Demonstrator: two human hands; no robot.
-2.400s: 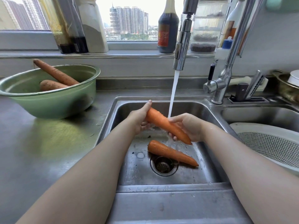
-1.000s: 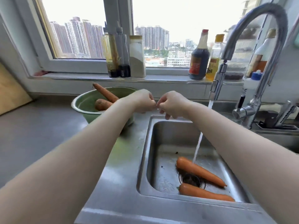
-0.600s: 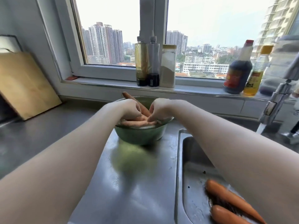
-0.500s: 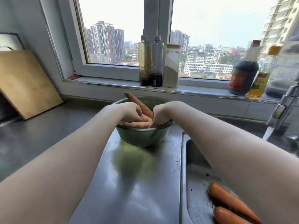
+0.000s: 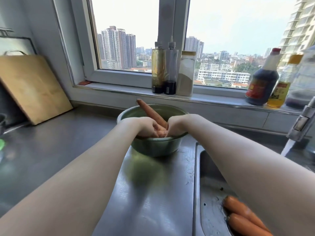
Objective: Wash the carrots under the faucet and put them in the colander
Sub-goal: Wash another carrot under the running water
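A green bowl [image 5: 153,147] stands on the steel counter left of the sink [image 5: 210,189]. A long unwashed carrot [image 5: 149,112] leans on its far rim, and a short carrot [image 5: 161,133] lies in the bottom. Both my hands reach into the bowl. My left hand [image 5: 147,126] curls its fingers round the short carrot. My right hand [image 5: 175,125] grips the lower end of the long carrot. Two wet orange carrots [image 5: 242,215] lie in the sink at the lower right. The faucet head [image 5: 301,123] at the right edge runs water [image 5: 288,145]. The colander is out of view.
A wooden cutting board [image 5: 32,87] leans on the wall at the left. Oil and sauce bottles [image 5: 164,68] and a powder jar [image 5: 185,74] stand on the windowsill, with a dark sauce bottle [image 5: 263,79] and a yellow bottle [image 5: 283,86] further right.
I dropped the washed carrot into the sink beside the other, turned left, and moved both hands into the green bowl. In the last half second they sank lower onto the two carrots.
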